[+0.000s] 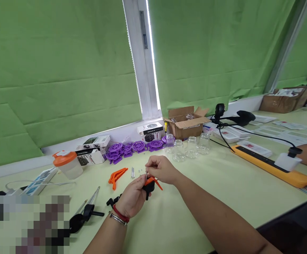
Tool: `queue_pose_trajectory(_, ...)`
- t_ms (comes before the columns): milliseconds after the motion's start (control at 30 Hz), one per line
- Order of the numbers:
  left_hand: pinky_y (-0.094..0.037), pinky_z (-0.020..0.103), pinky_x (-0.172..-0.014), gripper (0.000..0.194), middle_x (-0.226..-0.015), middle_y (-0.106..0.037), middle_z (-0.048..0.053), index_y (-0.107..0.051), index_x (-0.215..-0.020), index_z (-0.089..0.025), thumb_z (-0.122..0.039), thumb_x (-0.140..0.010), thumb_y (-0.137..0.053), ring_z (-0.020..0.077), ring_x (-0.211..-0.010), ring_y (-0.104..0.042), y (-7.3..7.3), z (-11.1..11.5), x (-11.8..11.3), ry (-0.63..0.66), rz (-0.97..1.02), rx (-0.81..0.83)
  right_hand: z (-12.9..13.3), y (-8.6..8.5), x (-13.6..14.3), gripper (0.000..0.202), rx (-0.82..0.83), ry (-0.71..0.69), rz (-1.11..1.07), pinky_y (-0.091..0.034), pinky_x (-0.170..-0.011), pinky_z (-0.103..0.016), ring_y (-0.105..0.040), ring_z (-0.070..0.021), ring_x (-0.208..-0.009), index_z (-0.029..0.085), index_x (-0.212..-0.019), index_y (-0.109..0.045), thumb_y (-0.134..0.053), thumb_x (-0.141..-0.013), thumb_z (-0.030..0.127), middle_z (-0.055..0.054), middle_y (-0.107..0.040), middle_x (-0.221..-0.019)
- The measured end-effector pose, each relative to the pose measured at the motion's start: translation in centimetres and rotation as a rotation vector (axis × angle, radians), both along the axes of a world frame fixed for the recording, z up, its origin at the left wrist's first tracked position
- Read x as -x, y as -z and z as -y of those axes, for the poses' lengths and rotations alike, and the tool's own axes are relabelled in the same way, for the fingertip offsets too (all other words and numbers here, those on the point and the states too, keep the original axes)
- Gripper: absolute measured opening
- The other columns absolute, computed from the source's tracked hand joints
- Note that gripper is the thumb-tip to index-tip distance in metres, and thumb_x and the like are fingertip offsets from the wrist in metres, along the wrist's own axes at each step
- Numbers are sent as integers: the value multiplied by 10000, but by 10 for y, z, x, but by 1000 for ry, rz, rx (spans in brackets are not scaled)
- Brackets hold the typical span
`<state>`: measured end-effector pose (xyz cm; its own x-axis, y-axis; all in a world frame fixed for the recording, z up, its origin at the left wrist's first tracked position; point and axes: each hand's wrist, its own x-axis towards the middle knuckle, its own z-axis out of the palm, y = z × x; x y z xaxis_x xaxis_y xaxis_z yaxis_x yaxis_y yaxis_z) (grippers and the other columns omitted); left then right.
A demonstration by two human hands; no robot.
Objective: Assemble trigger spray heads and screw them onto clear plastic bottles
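Tabletop [179, 211]: left fingers [140, 181] clasp black part [149, 188], prong [158, 183] rightward; right fingers [151, 170] pinch upright screw [146, 175].

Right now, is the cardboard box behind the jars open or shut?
Open: the cardboard box has its flaps spread, showing clear contents.

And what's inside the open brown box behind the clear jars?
Some clear, shiny pieces show inside the box. Its front flap hides the bottom, so I can't tell what's deeper.

The left forearm [107, 229] is slanting up from below, the left hand [133, 198] gripping with bent fingers; the right forearm [216, 211] is angling leftward, the right hand [162, 170] pinching just above the left thumb [139, 181].
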<state>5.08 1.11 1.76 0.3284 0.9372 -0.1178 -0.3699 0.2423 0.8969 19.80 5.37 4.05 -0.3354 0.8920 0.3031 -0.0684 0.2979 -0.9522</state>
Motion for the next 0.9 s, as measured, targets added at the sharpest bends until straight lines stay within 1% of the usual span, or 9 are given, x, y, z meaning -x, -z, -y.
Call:
queue_pose_trajectory(167,-393,261,-564,294,-874,-544,77,-650,-984,-140,-367,-832,-542,130,-681,-476,4,6,3,14,44,46,-5,8,9,108,179,-12,-91,-503,-526,-251,-564,-104,-501,187,-662,-490,-561,-632,112,56,-536,-542)
queue_pose_trajectory(267,-394,264,-557,291,-815,-530,65,-646,-964,-130,-367,-834,-540,132,-667,-477,5,8,2,13,49,50,-5,10,13,108,184,-30,-119,-504,-536,-251,-516,-79,-473,184,-660,-479,-568,-639,126,71,-515,-534)
queue_pose_trajectory(400,-398,258,-555,233,-762,-518,36,-636,-878,-147,-362,-816,-572,118,-637,-474,5,7,5,-17,80,49,-1,15,15,80,16,-70,-21,-477,-543,-226,-526,-84,-517,179,-680,-515,-583,-657,143,66,-521,-560)
queue_pose_trajectory(500,-406,250,-559,205,-744,-518,24,-629,-864,-152,-345,-810,-586,111,-632,-486,6,5,12,-37,112,44,2,18,16,10,-70,-95,106,-471,-537,-240,-552,-103,-540,181,-719,-559,-560,-722,191,46,-552,-602)
queue_pose_trajectory(600,-430,261,-580,199,-749,-550,38,-632,-870,-140,-324,-815,-581,125,-650,-522,8,0,19,-49,108,36,4,17,16,71,-250,-79,267,-491,-668,-287,-601,-141,-702,186,-737,-627,-559,-739,164,1,-623,-720)
queue_pose_trajectory(700,-458,282,-621,200,-765,-595,55,-637,-910,-136,-303,-816,-581,139,-656,-548,8,-3,23,-81,117,19,3,14,14,147,-466,-76,386,-435,-858,-322,-573,-173,-944,211,-817,-689,-600,-730,134,-33,-667,-910)
queue_pose_trajectory(767,-467,279,-637,191,-802,-617,64,-635,-925,-138,-286,-818,-582,141,-677,-563,6,-5,24,-110,141,-5,2,12,12,228,-545,-110,464,-390,-915,-349,-543,-194,-1021,239,-929,-689,-679,-703,206,-38,-658,-1023)
queue_pose_trajectory(833,-476,271,-648,198,-869,-626,70,-625,-958,-150,-286,-821,-581,147,-727,-581,5,-6,25,-123,156,-37,1,12,11,392,-609,-122,553,-343,-952,-389,-507,-221,-1080,266,-1022,-660,-751,-642,296,-38,-624,-1123)
queue_pose_trajectory(900,-485,267,-658,215,-924,-624,66,-603,-996,-170,-297,-824,-581,145,-757,-591,5,-6,26,-126,144,-65,1,13,10,436,-642,-86,618,-310,-968,-417,-476,-231,-1117,281,-1074,-627,-745,-655,294,-39,-597,-1173)
